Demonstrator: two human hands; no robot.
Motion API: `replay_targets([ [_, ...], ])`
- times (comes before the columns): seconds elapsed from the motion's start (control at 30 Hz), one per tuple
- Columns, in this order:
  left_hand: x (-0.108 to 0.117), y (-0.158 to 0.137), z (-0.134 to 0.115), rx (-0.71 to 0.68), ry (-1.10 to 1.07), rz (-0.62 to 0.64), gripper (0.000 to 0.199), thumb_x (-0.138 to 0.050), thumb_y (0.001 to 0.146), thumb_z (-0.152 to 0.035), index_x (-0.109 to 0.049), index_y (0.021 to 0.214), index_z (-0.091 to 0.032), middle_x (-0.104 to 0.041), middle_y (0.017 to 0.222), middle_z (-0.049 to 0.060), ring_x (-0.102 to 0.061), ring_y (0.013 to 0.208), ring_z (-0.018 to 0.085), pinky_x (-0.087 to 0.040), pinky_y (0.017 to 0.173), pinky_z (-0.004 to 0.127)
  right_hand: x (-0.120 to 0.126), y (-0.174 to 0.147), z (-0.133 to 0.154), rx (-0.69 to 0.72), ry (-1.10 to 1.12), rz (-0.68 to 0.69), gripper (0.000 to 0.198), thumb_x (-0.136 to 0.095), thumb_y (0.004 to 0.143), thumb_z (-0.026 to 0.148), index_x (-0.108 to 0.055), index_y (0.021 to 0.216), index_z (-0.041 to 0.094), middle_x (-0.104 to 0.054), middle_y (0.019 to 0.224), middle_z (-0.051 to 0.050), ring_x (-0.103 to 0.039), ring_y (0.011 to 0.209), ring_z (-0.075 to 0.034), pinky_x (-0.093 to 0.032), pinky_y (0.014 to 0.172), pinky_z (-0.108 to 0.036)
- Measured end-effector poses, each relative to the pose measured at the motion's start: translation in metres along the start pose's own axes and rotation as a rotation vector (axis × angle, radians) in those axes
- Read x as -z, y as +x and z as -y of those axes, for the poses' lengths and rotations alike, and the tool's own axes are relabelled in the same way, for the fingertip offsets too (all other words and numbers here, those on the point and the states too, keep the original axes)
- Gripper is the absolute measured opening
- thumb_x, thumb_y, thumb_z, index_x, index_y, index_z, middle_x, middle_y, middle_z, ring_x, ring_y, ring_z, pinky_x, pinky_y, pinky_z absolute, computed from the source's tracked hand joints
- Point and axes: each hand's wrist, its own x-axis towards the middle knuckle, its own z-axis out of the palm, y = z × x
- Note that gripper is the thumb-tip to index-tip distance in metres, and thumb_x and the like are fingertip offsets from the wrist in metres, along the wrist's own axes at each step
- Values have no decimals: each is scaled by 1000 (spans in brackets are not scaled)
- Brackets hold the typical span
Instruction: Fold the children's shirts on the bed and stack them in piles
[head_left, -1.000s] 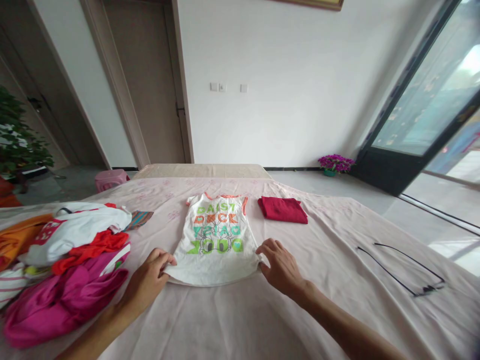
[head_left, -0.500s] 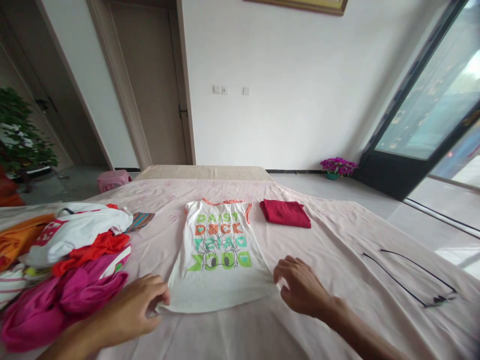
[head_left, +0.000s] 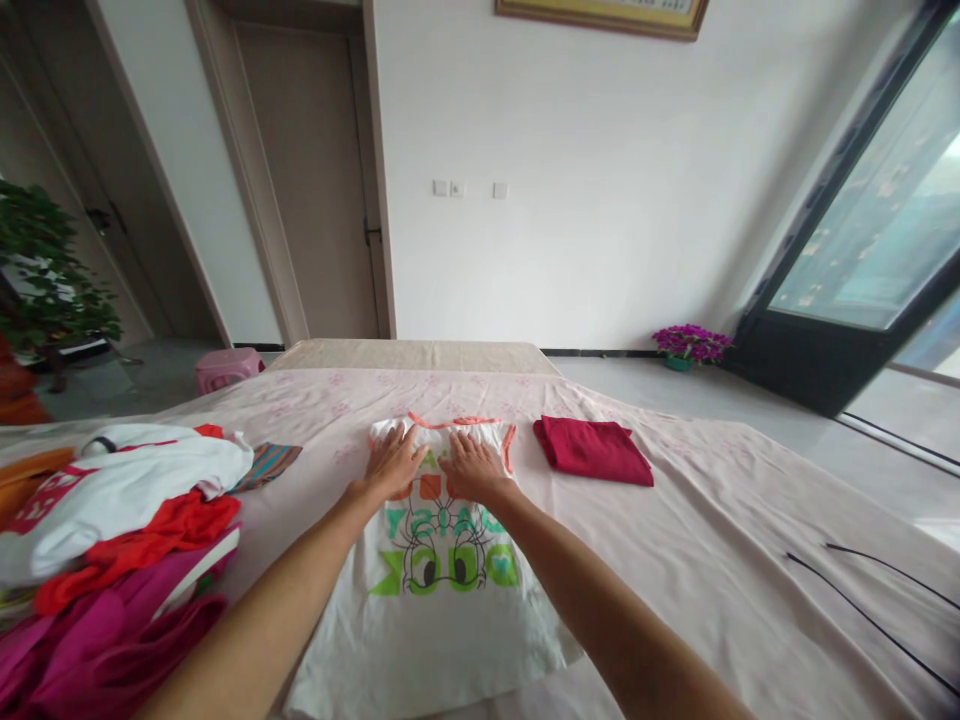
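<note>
A white child's T-shirt with orange neck and sleeve trim and a green and orange duck print lies spread on the pink sheet, its neck facing away from me. My left hand rests flat on its upper left part, fingers stretched out. Close beside it, my right hand lies on the upper right part, also with fingers extended. Both forearms cross over the shirt and cover parts of its sides and print. Just right of the shirt is a folded dark red cloth.
On the left is a heap of clothes, with a white garment, a red one and a magenta one. Black glasses lie at the right, partly out of view. A pink stool stands beyond the sheet.
My hands have moved from the shirt's bottom corners up to its neck end and now lie flat there. The view has shifted, so the shirt looks nearer and the glasses are partly cut off.
</note>
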Motion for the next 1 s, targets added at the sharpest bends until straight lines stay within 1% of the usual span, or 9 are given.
replay_targets([
  [0.13,-17,9,40,115,55,58,65,-35,91,-61,-42,145,-26,-31,157,14,-24,145,37,-18,111,62,-19,15,-40,-103,-45,-50,67,-27,98,53,-31,152,12,-25,159,-14,-18,147,-30,-15,117,-47],
  [0.27,-13,13,80,207,2,-82,49,-33,95,-47,-55,133,-24,-52,143,12,-45,132,27,-33,107,43,-19,18,-75,-158,-84,-57,64,-29,99,49,-33,151,12,-24,159,-15,-15,148,-29,-9,118,-48],
  [0.37,-5,20,95,282,0,-119,45,-30,96,-38,-64,118,-17,-65,123,14,-56,115,24,-41,94,34,-11,22,-83,-227,-61,-25,59,-24,101,46,-33,151,16,-26,159,-13,-19,147,-26,-14,117,-45],
  [0.47,-2,31,96,349,2,-123,41,-40,91,-43,-69,105,-18,-69,111,16,-61,106,27,-44,84,35,-4,25,-84,-316,-39,-33,60,-17,101,48,-30,152,19,-27,159,-11,-20,146,-25,-18,115,-46],
  [0.53,-4,38,93,372,-3,-131,36,-49,86,-44,-69,102,-19,-70,109,15,-62,102,28,-44,80,34,-4,27,-85,-283,-53,-47,60,-18,101,50,-28,153,21,-27,159,-10,-19,147,-24,-16,116,-47],
  [0.63,-4,41,93,387,-5,-159,27,-54,83,-36,-66,101,-19,-70,105,13,-64,97,27,-44,76,34,-8,27,-92,-209,-75,-12,61,-21,100,50,-29,153,21,-26,159,-10,-18,147,-24,-14,117,-47],
  [0.8,12,36,96,393,6,-195,29,-55,82,-25,-59,107,-11,-70,100,15,-65,92,29,-44,74,38,-12,28,-105,-324,-75,42,66,-18,99,53,-26,154,16,-20,161,-10,-15,148,-26,-17,116,-49],
  [0.9,18,34,79,256,19,-224,40,-48,88,-24,-52,123,-6,-63,120,21,-58,113,31,-42,92,43,-10,30,-92,-367,-81,-20,68,-18,99,53,-28,153,13,-18,161,-10,-11,149,-27,-10,118,-51],
  [1.0,8,34,50,35,5,-177,43,-36,95,-28,-51,132,-12,-56,136,15,-49,128,24,-34,107,35,-9,33,-67,-234,-105,-79,68,-22,99,52,-23,155,14,-17,161,-10,-8,149,-27,-5,118,-52],
])
